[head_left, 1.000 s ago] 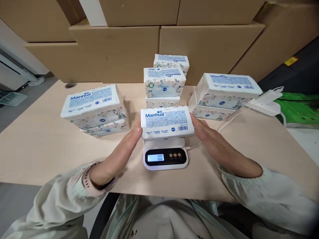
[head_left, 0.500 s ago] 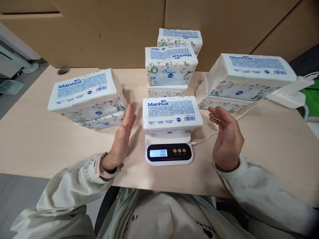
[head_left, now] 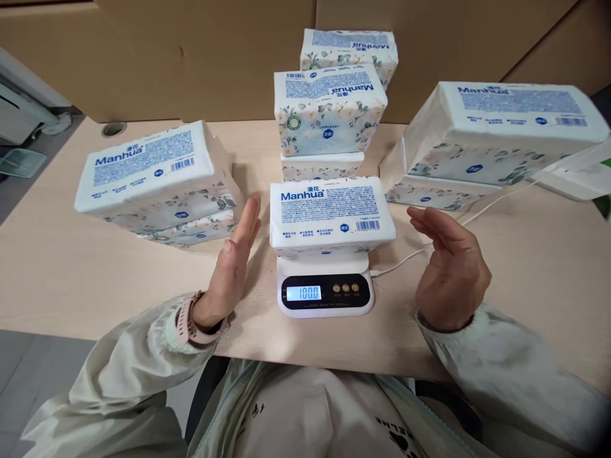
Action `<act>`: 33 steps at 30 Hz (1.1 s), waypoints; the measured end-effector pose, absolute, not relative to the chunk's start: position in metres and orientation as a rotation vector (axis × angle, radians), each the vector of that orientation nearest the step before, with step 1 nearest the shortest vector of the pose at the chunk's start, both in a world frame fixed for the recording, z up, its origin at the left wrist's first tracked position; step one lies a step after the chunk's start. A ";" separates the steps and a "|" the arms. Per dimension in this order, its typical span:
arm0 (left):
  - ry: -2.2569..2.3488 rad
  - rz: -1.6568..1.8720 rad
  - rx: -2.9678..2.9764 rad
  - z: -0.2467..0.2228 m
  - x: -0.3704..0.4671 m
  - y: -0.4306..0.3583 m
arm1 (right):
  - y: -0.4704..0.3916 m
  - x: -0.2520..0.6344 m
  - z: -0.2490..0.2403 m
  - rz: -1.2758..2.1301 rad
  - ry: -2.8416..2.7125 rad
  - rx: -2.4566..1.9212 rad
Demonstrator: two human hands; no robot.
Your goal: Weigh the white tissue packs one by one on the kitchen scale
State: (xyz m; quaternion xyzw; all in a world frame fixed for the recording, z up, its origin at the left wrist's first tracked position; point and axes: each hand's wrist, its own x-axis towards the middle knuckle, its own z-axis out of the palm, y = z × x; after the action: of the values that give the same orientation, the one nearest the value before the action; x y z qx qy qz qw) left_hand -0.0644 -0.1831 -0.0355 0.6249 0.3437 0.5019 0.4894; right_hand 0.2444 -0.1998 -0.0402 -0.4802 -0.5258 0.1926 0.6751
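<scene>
A pack of tissues (head_left: 331, 213) lies on a white digital kitchen scale (head_left: 325, 312), its printed side up. The lit display (head_left: 304, 292) reads 100.0. My left hand (head_left: 233, 261) is held upright to the left of the pack, fingers straight and apart from it. On the other side, my right hand (head_left: 451, 270) hovers with slightly curved fingers, also touching nothing. Neither hand holds anything. A white cable (head_left: 401, 264) runs from the scale's right side past my right hand.
Stacked tissue packs stand at the left (head_left: 147, 172), behind the scale (head_left: 329, 114) and at the right (head_left: 506, 133). Cardboard (head_left: 229, 63) walls off the back of the wooden table (head_left: 42, 280). A round cable hole (head_left: 114, 130) sits near the far left corner.
The scale's display has gone from 0.0 to 100.0. My right hand has moved a little outward to the right, while my left hand has stayed nearly still. The view has shifted slightly.
</scene>
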 end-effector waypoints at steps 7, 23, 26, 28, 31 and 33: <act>0.829 1.210 1.540 -0.031 -0.062 -0.186 | -0.202 0.251 -0.044 0.418 -1.258 -1.168; 0.813 1.162 1.626 -0.037 -0.066 -0.188 | -0.210 0.252 -0.038 0.548 -1.417 -1.183; 0.808 1.174 1.664 -0.040 -0.068 -0.187 | -0.209 0.252 -0.040 0.561 -1.395 -1.160; 0.814 1.181 1.679 -0.042 -0.069 -0.186 | -0.208 0.253 -0.041 0.577 -1.368 -1.150; 0.828 1.188 1.688 -0.043 -0.070 -0.185 | -0.207 0.253 -0.041 0.573 -1.330 -1.162; 0.834 1.188 1.691 -0.044 -0.071 -0.184 | -0.208 0.252 -0.039 0.559 -1.310 -1.167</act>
State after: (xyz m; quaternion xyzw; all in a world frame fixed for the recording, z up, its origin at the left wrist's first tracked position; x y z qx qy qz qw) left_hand -0.0709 -0.1844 -0.0442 0.6810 0.3358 0.4786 0.4409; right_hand 0.2523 -0.2075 -0.0391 -0.5044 -0.5663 0.2417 0.6053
